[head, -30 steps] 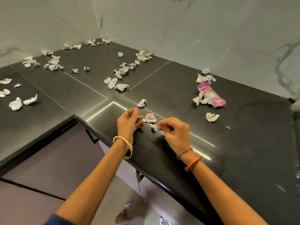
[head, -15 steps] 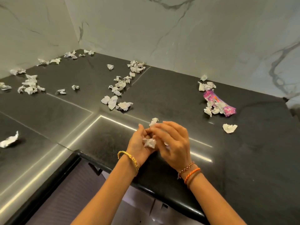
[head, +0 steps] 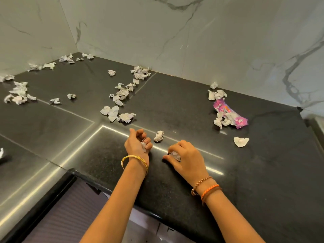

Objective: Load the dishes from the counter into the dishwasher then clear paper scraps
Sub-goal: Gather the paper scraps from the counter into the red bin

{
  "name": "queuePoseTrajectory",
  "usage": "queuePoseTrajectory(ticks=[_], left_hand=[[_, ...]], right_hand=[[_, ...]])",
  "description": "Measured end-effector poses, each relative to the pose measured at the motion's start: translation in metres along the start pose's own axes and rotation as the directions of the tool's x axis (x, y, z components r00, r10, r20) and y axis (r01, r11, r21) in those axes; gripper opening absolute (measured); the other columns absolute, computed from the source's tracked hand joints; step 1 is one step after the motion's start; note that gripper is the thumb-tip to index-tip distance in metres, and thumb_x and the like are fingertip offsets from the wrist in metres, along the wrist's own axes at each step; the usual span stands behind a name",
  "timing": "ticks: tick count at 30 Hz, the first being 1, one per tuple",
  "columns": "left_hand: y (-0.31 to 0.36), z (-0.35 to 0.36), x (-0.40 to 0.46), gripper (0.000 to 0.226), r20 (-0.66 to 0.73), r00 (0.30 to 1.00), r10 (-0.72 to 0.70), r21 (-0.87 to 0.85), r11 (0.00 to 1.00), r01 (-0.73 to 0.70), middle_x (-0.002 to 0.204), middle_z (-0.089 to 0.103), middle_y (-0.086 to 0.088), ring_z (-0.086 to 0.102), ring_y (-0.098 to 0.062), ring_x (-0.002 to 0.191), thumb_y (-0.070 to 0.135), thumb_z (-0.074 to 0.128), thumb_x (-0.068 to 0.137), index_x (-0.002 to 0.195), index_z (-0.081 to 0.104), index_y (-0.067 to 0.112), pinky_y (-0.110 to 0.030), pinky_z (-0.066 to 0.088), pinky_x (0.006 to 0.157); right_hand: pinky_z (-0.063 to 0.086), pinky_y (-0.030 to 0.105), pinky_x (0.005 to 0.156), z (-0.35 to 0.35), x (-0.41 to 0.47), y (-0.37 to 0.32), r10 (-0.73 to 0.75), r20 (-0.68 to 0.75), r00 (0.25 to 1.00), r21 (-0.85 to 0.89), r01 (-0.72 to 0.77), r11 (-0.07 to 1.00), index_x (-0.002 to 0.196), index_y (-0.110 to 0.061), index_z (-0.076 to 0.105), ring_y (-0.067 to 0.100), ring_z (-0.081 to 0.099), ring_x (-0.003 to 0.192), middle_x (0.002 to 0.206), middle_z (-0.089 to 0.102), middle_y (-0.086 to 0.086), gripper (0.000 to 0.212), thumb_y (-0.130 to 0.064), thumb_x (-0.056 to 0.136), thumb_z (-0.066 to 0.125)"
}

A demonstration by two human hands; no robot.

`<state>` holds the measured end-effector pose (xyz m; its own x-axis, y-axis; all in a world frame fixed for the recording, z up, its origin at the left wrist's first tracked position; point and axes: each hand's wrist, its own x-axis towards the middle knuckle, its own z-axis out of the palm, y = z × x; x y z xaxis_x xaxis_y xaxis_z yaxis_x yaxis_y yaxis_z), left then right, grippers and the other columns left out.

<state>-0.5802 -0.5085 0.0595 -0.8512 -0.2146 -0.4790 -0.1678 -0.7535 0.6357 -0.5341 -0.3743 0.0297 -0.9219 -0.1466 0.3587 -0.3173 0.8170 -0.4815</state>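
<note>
Crumpled white paper scraps lie scattered over the black stone counter [head: 254,172]. My left hand [head: 137,145] rests near the counter's inner corner, fingers curled round a small paper scrap [head: 143,145] in the palm. My right hand [head: 185,159] sits knuckles up just to its right, fingers curled over another paper scrap [head: 175,154] against the counter. One loose scrap [head: 158,136] lies between and just beyond the two hands. No dishes or dishwasher are in view.
A pink wrapper [head: 231,114] lies among scraps at the right back. A single scrap [head: 241,141] sits right of my right hand. Clusters of scraps [head: 119,102] fill the middle and the left wing [head: 18,93]. Marble walls [head: 192,41] close the back.
My hands were together over one scrap and have moved apart. Each now holds its own scrap. The camera has shifted closer to the counter.
</note>
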Motion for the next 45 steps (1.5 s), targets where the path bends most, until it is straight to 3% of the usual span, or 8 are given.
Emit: queuePoseTrajectory(ticks=[5, 14, 21, 27, 31, 34, 41, 45], left_hand=[[0.004, -0.002, 0.002, 0.040, 0.029, 0.996, -0.083, 0.033, 0.996, 0.082, 0.061, 0.041, -0.002, 0.036, -0.005, 0.027, 0.032, 0.032, 0.101, 0.072, 0.047, 0.008, -0.009, 0.024, 0.030], [0.002, -0.002, -0.013, 0.042, 0.187, 0.950, -0.251, -0.010, 0.966, 0.258, 0.074, 0.059, -0.012, 0.065, -0.022, 0.055, 0.038, 0.035, 0.097, 0.081, 0.053, 0.003, -0.024, 0.054, 0.046], [0.009, -0.006, -0.021, 0.045, 0.249, 0.923, -0.293, -0.038, 0.949, 0.312, 0.053, 0.065, -0.009, 0.063, -0.020, 0.042, 0.042, 0.036, 0.096, 0.076, 0.058, 0.008, -0.025, 0.052, 0.040], [0.005, -0.010, -0.010, 0.036, 0.181, 0.950, -0.253, -0.032, 0.964, 0.263, 0.055, 0.058, -0.003, 0.059, -0.015, 0.044, 0.036, 0.040, 0.095, 0.076, 0.055, 0.010, -0.020, 0.049, 0.043], [-0.001, -0.004, -0.017, 0.027, 0.124, 0.985, -0.121, -0.034, 0.991, 0.126, 0.064, 0.056, -0.001, 0.057, -0.015, 0.055, 0.026, 0.044, 0.096, 0.077, 0.055, 0.011, -0.016, 0.048, 0.042], [-0.016, -0.002, -0.022, 0.018, 0.172, 0.976, 0.134, 0.087, 0.985, -0.150, 0.074, 0.059, -0.001, 0.057, -0.014, 0.067, 0.012, 0.046, 0.094, 0.081, 0.059, 0.012, -0.019, 0.051, 0.055], [-0.035, 0.009, -0.036, 0.018, 0.394, 0.839, 0.376, 0.576, 0.610, -0.544, 0.078, 0.064, 0.006, 0.059, -0.010, 0.077, 0.012, 0.059, 0.088, 0.076, 0.062, 0.025, -0.025, 0.052, 0.074], [-0.051, 0.024, -0.043, 0.014, 0.493, 0.750, 0.441, 0.792, 0.131, -0.597, 0.092, 0.068, 0.006, 0.059, -0.019, 0.094, 0.036, 0.055, 0.081, 0.083, 0.067, 0.029, -0.045, 0.040, 0.094]], right_hand=[[0.032, 0.027, 0.046, 0.003, 0.020, 0.010, 0.005, -0.054, 0.999, -0.111, -0.011, 0.994, 0.059, -0.011, 0.053, 0.028, 0.056, 0.051, 0.056, 0.058, 0.009, 0.032, -0.036, 0.079, 0.057], [0.028, 0.012, 0.044, -0.006, 0.061, -0.040, 0.343, -0.263, 0.902, 0.634, -0.107, 0.766, 0.050, -0.018, 0.041, 0.003, 0.037, 0.041, 0.044, 0.036, -0.009, 0.042, -0.018, 0.082, 0.068], [0.034, 0.024, 0.058, 0.021, 0.067, -0.058, -0.123, -0.336, 0.934, 0.094, 0.163, 0.982, 0.057, -0.018, 0.060, 0.014, 0.048, 0.068, 0.063, 0.060, -0.004, 0.038, -0.049, 0.076, 0.053], [0.028, 0.012, 0.070, 0.007, 0.071, -0.035, 0.114, -0.317, 0.942, 0.394, 0.021, 0.919, 0.079, -0.010, 0.069, 0.010, 0.048, 0.080, 0.086, 0.068, 0.004, 0.033, -0.032, 0.087, 0.045], [0.025, 0.011, 0.078, 0.009, 0.065, -0.009, 0.059, -0.131, 0.990, 0.281, -0.020, 0.959, 0.099, -0.014, 0.068, 0.019, 0.055, 0.100, 0.104, 0.065, 0.004, 0.022, -0.007, 0.088, 0.050], [0.027, 0.003, 0.079, 0.009, 0.049, 0.002, 0.107, -0.213, 0.971, 0.243, -0.053, 0.969, 0.100, -0.014, 0.067, 0.023, 0.053, 0.096, 0.101, 0.062, 0.005, 0.023, -0.005, 0.084, 0.052], [0.026, 0.004, 0.075, -0.025, 0.006, 0.022, 0.218, -0.533, 0.818, 0.142, -0.167, 0.976, 0.091, -0.013, 0.068, 0.018, 0.049, 0.085, 0.090, 0.061, 0.006, 0.023, -0.004, 0.079, 0.051], [0.033, 0.007, 0.081, -0.054, -0.028, 0.040, 0.212, -0.647, 0.732, 0.167, -0.136, 0.977, 0.090, -0.007, 0.069, 0.011, 0.049, 0.087, 0.089, 0.057, 0.009, 0.023, -0.008, 0.081, 0.048]])
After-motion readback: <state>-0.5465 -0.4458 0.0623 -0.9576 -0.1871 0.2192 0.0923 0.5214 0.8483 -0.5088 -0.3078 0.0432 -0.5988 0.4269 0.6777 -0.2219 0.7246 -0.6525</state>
